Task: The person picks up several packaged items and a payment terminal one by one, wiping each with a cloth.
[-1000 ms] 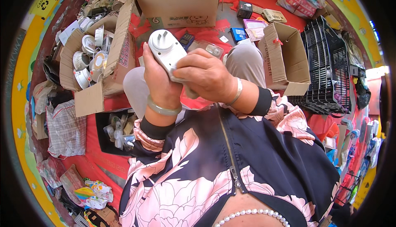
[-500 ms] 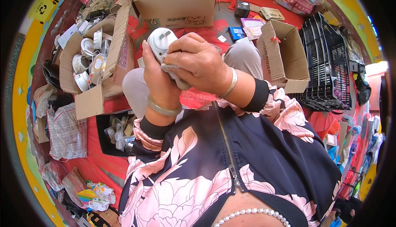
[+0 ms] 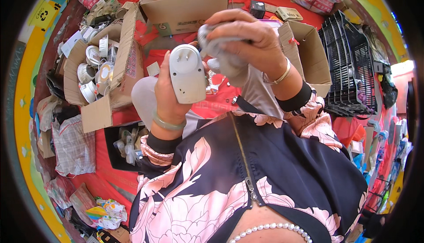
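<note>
My left hand (image 3: 169,107) is closed around a white plug-in adapter (image 3: 189,82), a rounded oblong unit. Its prongs stick up from a raised round disc at the far end, and small dark holes dot the face. To the right, apart from the adapter, my right hand (image 3: 260,42) grips a crumpled greyish cloth (image 3: 229,60) that hangs down from the fingers. The cloth is somewhat smeared by motion. Both hands are raised in front of my knees.
An open carton (image 3: 126,60) of round white fittings stands at the left. Another carton (image 3: 185,11) is straight ahead. At the right are a smaller carton (image 3: 316,51) and a black plastic crate (image 3: 346,66). A black bin (image 3: 112,154) with small parts sits near my left elbow.
My right hand has lifted the cloth off the adapter and moved right with it. The adapter, still in my left hand, has come nearer to me and shows its whole pronged face.
</note>
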Motion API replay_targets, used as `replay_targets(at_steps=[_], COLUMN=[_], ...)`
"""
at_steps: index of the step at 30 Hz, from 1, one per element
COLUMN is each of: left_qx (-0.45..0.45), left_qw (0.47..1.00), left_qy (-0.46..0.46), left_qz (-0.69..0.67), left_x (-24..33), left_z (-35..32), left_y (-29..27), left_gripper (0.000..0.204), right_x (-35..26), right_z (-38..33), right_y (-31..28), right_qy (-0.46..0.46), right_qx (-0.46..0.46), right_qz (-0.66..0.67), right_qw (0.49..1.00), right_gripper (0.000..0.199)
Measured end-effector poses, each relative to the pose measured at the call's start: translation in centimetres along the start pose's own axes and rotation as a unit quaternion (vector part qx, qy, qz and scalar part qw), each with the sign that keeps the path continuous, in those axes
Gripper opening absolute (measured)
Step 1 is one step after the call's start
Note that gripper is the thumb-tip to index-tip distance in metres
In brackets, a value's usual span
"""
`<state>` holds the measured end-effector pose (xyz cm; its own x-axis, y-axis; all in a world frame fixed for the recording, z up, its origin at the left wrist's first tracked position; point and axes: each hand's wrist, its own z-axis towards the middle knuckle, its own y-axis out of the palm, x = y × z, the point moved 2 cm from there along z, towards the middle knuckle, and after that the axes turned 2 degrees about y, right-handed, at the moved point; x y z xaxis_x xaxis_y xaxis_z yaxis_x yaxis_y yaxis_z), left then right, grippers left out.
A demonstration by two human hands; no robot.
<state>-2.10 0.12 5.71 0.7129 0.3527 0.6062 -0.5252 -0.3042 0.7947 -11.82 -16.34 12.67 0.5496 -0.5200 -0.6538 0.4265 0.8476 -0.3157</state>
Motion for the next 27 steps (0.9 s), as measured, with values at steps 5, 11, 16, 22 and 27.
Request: replay_targets(at_steps=[5,11,16,22,27], left_qx=[0.048,-0.01,-0.043,-0.014,0.092], left_qw=[0.998,0.987,0.979,0.985,0.987], left_qy=[-0.039,-0.154,-0.198,-0.116,0.012], left_qz=[0.027,0.032,-0.018,-0.126,-0.129], left_x=[-0.8,-1.5,-2.1,-1.5,-1.0], left_z=[-1.1,-1.2,-1.0,0.3,1.9], left_y=[1.8,0.1,-1.2,-2.4,-4.2], left_gripper=[0.039,0.038,0.039,0.045,0.042], right_x=[0.2,0.2,2.8,6.6,5.1], right_z=[0.4,1.9,1.5,-3.3,-2.8], right_y=[1.1,1.8,2.2,0.5,1.4], right_qy=[-0.022,0.035,0.169,0.301,0.264], right_qx=[-0.117,-0.28,-0.283,-0.112,0.037], right_qz=[0.047,0.064,0.162,0.14,0.035], right_qw=[0.992,0.957,0.93,0.937,0.963], right_gripper=[0.019,0.017,0.014,0.019,0.019])
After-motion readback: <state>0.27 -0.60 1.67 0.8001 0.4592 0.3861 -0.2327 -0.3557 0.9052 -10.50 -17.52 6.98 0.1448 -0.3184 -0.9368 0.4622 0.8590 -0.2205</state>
